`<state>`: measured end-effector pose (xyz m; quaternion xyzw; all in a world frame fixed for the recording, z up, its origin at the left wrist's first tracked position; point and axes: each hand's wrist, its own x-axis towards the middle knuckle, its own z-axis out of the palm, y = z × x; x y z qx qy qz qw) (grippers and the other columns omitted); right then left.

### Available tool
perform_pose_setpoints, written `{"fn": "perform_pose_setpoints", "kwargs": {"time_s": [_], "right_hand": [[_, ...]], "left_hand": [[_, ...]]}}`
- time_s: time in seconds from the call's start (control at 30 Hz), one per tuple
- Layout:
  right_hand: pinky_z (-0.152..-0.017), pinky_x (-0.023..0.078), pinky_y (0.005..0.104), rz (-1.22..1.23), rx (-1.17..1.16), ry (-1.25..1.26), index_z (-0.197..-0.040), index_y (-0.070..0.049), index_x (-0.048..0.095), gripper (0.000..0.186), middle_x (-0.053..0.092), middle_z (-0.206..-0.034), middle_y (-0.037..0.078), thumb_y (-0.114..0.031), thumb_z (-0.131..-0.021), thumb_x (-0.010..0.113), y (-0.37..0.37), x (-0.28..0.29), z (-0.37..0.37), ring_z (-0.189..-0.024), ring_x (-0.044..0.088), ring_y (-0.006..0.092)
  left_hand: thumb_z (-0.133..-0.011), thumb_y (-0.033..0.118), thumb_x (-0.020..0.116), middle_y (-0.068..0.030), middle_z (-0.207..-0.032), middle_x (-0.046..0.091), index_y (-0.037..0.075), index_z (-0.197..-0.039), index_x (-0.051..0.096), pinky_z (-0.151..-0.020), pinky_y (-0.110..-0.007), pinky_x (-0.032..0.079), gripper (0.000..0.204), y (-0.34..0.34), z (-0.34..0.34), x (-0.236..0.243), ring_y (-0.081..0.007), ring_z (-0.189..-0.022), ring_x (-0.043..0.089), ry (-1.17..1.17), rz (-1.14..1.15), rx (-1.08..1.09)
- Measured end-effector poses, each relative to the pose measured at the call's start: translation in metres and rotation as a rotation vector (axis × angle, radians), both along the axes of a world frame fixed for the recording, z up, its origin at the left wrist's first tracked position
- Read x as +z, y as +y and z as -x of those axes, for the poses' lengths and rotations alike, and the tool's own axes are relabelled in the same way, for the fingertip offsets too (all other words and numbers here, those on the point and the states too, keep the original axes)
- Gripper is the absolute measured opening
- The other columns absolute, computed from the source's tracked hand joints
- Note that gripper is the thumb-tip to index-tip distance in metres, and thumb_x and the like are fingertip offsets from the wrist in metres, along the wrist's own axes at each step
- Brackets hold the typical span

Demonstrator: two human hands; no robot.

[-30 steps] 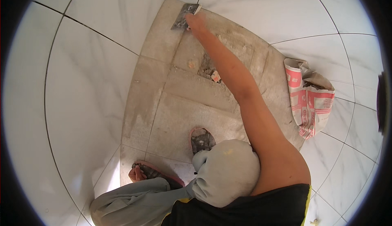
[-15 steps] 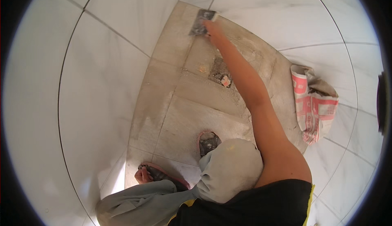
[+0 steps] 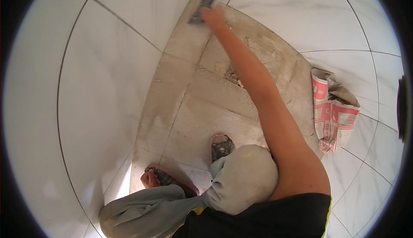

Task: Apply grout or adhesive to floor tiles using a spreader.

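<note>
My right arm stretches far forward over the dusty floor (image 3: 172, 87). At its end my right hand (image 3: 214, 16), smeared by motion, is closed on a flat rectangular trowel (image 3: 198, 17) with a dark, whitish-smudged face. The trowel lies close to the floor in the far corner, where the walls meet. My left hand (image 3: 149, 180) is down by the toe of my left shoe (image 3: 170, 178), its fingers curled. Whether it pinches something small is too unclear to see. My forearm partly covers a rough broken patch (image 3: 231, 75) in the floor.
An opened white and red paper sack (image 3: 333, 113) leans against the right wall (image 3: 344, 78). Pale tiled walls rise on the left (image 3: 107, 87) and at the far side. My right shoe (image 3: 221, 147) stands beside my bent knee (image 3: 249, 177). Loose crumbs lie near the broken patch.
My right hand and the trowel have shifted slightly left and farther into the corner. My forearm now covers more of the broken patch. The left hand stays by the shoe.
</note>
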<state>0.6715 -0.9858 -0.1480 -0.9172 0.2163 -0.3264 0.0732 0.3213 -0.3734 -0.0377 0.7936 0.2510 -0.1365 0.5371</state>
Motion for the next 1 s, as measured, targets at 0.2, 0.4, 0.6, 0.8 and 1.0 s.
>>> {"fn": "perform_pose_setpoints", "kwargs": {"time_s": [0.2,0.4,0.6,0.8,1.0], "right_hand": [[-0.044,0.043,0.0357,-0.782,-0.269,0.084,-0.066,0.007,0.058,0.027,0.059,-0.064,0.015,-0.02,-0.071,0.062,0.039,0.014,-0.005,-0.054,0.059,0.0222],[-0.052,0.049,0.0374,-0.794,-0.03,0.065,-0.072,0.007,0.061,0.034,0.063,-0.07,0.019,-0.026,-0.068,0.067,0.004,0.031,-0.016,-0.06,0.061,0.0266],[-0.072,0.052,0.0457,-0.157,0.023,0.396,-0.087,-0.001,0.066,0.038,0.066,-0.081,0.021,-0.037,-0.074,0.065,-0.052,0.121,0.042,-0.08,0.065,0.0365],[-0.065,0.051,0.0461,0.191,0.116,0.595,-0.08,-0.007,0.063,0.016,0.065,-0.078,0.017,-0.016,-0.079,0.05,-0.04,0.125,0.06,-0.077,0.064,0.0348],[-0.064,0.05,0.0476,0.199,0.292,0.512,-0.078,-0.006,0.06,0.013,0.064,-0.075,0.016,-0.014,-0.078,0.05,-0.031,0.104,0.037,-0.074,0.062,0.0352]], "left_hand": [[-0.087,0.029,0.061,0.0004,-0.041,0.039,0.007,-0.056,0.048,-0.034,-0.026,0.024,0.04,0.028,0.009,-0.001,-0.0086,-0.034,0.034,0.096,-0.035,-0.09],[-0.087,0.031,0.061,-0.0018,-0.04,0.042,0.006,-0.056,0.049,-0.032,-0.027,0.025,0.042,0.009,-0.004,-0.012,-0.0093,-0.032,0.036,0.112,0.015,-0.13],[-0.087,0.029,0.061,-0.0025,-0.038,0.042,0.005,-0.055,0.049,-0.031,-0.026,0.022,0.042,0.018,0.008,-0.006,-0.0094,-0.03,0.035,0.043,-0.01,-0.098],[-0.088,0.029,0.062,-0.0013,-0.04,0.042,0.006,-0.056,0.048,-0.031,-0.027,0.023,0.042,0.025,0.009,-0.008,-0.0091,-0.03,0.035,0.097,0.038,-0.047],[-0.087,0.029,0.062,-0.001,-0.042,0.043,0.006,-0.055,0.049,-0.031,-0.025,0.023,0.042,0.022,0.007,-0.008,-0.0086,-0.031,0.036,0.093,0.018,-0.077]]}}
